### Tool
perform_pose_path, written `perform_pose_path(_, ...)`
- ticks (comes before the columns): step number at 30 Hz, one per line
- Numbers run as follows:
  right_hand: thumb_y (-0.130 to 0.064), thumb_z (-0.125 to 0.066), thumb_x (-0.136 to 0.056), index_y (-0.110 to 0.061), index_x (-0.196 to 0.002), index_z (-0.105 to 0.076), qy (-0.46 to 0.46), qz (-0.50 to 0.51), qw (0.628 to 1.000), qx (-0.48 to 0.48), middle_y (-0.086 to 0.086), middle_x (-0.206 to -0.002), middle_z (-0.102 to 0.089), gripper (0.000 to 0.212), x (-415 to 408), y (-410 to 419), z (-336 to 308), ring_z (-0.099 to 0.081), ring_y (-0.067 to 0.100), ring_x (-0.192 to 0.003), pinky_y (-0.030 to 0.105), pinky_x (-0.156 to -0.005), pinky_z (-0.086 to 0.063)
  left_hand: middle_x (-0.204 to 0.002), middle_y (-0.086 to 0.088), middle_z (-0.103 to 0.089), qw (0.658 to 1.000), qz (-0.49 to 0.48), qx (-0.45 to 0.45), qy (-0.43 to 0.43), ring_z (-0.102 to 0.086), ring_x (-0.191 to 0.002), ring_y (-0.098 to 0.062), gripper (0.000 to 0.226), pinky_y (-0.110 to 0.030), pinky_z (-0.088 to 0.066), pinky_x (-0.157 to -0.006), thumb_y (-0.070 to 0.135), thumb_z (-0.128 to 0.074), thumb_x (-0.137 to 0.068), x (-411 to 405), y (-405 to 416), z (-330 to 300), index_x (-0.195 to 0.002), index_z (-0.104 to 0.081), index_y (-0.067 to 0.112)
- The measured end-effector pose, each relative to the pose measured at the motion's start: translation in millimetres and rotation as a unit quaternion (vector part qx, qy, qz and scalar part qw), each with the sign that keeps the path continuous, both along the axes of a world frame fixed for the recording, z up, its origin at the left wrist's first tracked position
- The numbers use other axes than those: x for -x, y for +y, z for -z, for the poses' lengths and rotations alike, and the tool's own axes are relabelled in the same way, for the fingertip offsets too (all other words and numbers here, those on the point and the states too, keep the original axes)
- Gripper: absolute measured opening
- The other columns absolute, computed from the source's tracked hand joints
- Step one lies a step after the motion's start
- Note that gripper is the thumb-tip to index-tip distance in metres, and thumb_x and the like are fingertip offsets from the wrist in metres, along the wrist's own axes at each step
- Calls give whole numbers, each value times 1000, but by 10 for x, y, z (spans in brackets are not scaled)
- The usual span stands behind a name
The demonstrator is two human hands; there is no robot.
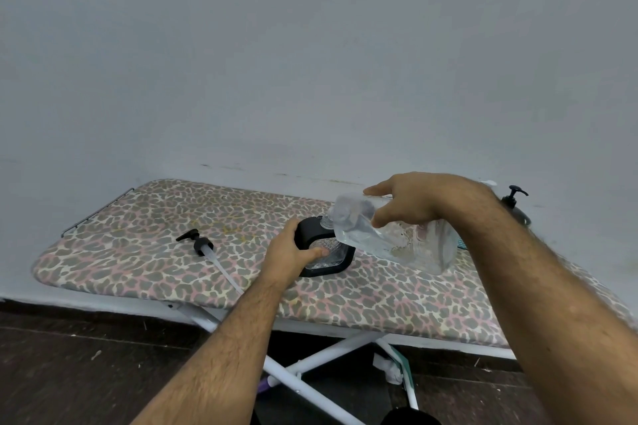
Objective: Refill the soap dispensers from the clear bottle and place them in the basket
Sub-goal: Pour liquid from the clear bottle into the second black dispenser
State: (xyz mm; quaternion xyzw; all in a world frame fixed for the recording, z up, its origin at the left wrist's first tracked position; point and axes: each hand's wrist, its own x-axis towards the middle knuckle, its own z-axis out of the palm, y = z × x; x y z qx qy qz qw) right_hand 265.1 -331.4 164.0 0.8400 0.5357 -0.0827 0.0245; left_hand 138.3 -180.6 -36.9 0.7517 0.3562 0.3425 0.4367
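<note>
I see the clear bottle [397,238] tilted, mouth down over the black-framed glass dispenser [328,252] standing uncapped; its pump [200,245] lies flat nearby; another dispenser [516,205] stands upright behind.

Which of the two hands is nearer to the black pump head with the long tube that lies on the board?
The left hand. It grips the black-framed glass dispenser, just right of the black pump head. The right hand holds the tilted clear bottle farther right.
</note>
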Motion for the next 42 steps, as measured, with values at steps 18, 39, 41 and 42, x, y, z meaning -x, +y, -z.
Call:
perform_pose_path(18, -48, -68, -87, -43, -149, -39, -9, 4, 1000, 13, -4, -140, -58, 69, 21, 56, -49, -56, 10, -85, 38, -104, -45, -95, 21, -60, 1000, 3, 9, -7, -61, -88, 0, 56, -19, -48, -72, 27, -87, -72, -1, -2, -13, -113, -49, 31)
perform_pose_path(39, -47, -68, -87, -42, -148, -40, -20, 8, 999, 30, -3, -125, -64, 68, 62, 106, -122, -53, 15, -91, 37, -103, -44, -96, 19, -60, 1000, 1, 16, -4, -60, -85, 0, 60, -19, -48, -72, 26, -86, -73, 11, -17, -18, -122, -52, 22)
perform_pose_path(41, -47, -68, -87, -42, -148, -40, -20, 7, 999, 30, -6, -109, -61, 67, 66, 106, -133, -53, 13, -85, 36, -101, -44, -95, 20, -60, 1000, 1, 17, -4, -60, -86, 1, 60, -21, -49, -74, 26, -86, -73, 11, -17, -19, -121, -52, 23)
perform_pose_path(42, -47, -68, -87, -42, -148, -40, -21, 7, 999, 30, -7, -105, -60, 67, 66, 108, -138, -53, 13, -85, 36, -101, -43, -95, 20, -61, 1000, 2, 18, -5, -60, -86, 2, 59, -21, -49, -74, 26, -86, -73, 9, -17, -20, -121, -52, 23)
